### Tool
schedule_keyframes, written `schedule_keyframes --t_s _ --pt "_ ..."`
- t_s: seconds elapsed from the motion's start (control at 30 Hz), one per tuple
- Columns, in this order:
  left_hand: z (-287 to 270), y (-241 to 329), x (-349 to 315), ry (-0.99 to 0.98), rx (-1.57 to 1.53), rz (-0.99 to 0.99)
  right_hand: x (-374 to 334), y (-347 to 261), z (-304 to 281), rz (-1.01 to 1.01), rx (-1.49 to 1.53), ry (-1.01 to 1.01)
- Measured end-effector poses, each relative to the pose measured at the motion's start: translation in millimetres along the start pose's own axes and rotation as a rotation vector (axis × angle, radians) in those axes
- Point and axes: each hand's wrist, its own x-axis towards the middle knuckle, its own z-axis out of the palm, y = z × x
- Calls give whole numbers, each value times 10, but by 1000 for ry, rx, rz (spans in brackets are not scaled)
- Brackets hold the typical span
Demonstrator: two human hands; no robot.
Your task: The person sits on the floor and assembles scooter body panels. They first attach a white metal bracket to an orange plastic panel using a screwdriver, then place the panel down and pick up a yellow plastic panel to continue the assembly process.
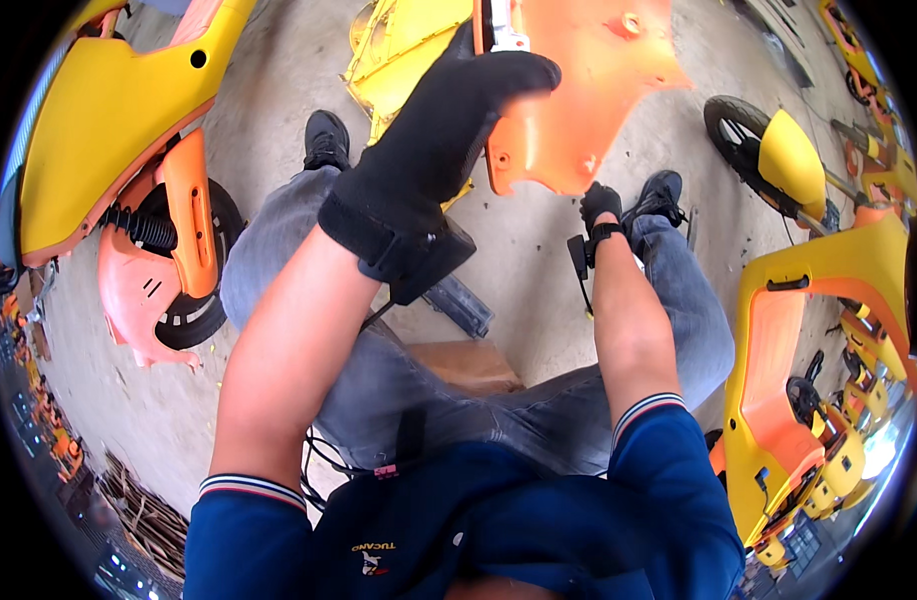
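Note:
An orange plastic panel (569, 90), likely scooter bodywork, stands at the top middle with small round bosses on its face. My left hand (444, 115), in a black glove, grips its left edge, the thumb laid across the front and the other fingers hidden. Beside the thumb, a white and silver piece (504, 35) sits at that edge. At the panel's lower right corner is my right hand (601, 203), also black-gloved. Its fingers are curled closed, and whatever they hold is hidden. Behind my left hand lies a yellow ribbed panel (409, 45).
On the left stands a yellow and orange scooter body (119, 120) with a black wheel (219, 255). Another yellow scooter frame (759, 400) is at right, below a wheel with a yellow fender (791, 163). A cardboard piece (464, 365) and a dark bar (461, 308) lie between my legs.

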Motion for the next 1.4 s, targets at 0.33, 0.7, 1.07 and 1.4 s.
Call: schedule_keyframes --t_s 0.33,0.7,1.07,1.4 --pt "59 224 -69 106 -94 -424 -390 -272 81 88 -198 17" --pt "110 264 -46 157 -61 -510 -352 -308 180 21 -332 20" --pt "202 315 62 225 -479 -713 -13 -1049 -1702 -538 -942 13" --pt "253 182 125 37 -208 -706 -1702 -1837 -3937 -1365 -581 731"
